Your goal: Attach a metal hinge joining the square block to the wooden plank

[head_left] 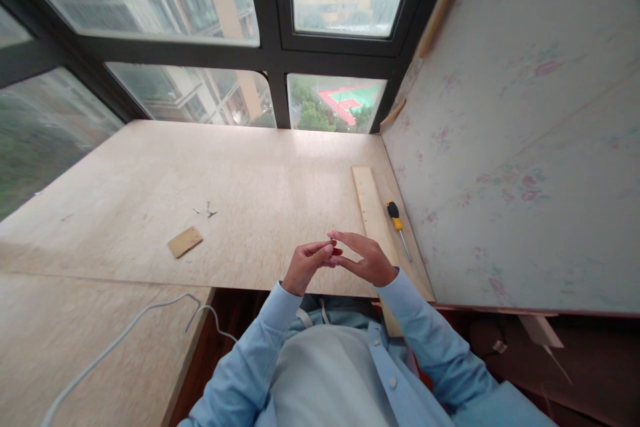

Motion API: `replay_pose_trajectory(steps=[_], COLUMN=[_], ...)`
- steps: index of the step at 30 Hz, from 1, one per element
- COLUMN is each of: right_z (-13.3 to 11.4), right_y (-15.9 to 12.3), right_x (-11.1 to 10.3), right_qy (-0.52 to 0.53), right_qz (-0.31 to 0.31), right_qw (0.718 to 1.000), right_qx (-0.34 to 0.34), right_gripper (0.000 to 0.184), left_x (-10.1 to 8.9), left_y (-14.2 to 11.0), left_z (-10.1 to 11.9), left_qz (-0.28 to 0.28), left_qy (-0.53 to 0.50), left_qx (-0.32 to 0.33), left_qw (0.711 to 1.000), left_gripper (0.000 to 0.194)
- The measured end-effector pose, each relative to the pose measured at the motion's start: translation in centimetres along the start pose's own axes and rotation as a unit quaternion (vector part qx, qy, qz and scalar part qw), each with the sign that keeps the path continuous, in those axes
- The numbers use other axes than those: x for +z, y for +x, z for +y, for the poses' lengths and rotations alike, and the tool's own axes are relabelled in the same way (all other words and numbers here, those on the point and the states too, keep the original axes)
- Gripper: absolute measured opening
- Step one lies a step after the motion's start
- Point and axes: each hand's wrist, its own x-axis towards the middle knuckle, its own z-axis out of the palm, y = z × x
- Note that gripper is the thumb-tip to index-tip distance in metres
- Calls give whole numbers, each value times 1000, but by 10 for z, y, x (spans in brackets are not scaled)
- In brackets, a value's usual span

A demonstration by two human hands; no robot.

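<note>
My left hand (307, 264) is closed in a pinch on a small, dark, thin metal piece that looks like a screw (331, 241). My right hand (369, 259) meets it from the other side, index fingertip at the top end and thumb lower by the left fingers, with a gap between thumb and index. Fingers cover most of the screw. Both hands are raised over the front edge of the pale countertop (270, 200). To their right lie a narrow wooden board (367, 197) with small holes and a yellow-black screwdriver (395, 215).
Several loose screws (209, 212) lie on the left of the countertop, behind a flat brown piece (185, 241). A white cable (120, 337) crosses the lower left surface. Windows (325, 100) close the back; a flowered wall (510, 147) bounds the right.
</note>
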Motion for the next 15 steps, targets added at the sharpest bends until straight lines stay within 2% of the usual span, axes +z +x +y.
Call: replay_pose_trajectory(steps=[5,10,15], right_z=[1,-7,-18], right_y=[-7,-15,-23], right_x=[3,2,3], right_qy=[19,32,39], right_qz=[8,26,32], right_qw=[999,997,997], right_qx=[33,70,64], right_gripper=[52,49,50], left_x=[-3,-4,-4], left_y=[-4,-10,-18], left_z=[-2,-5,-16], left_qz=[-8,-25,-43], left_qy=[-17,-93,-140], left_qx=[-8,-23,-55], left_qw=[1000,995,988], left_gripper=[41,37,36])
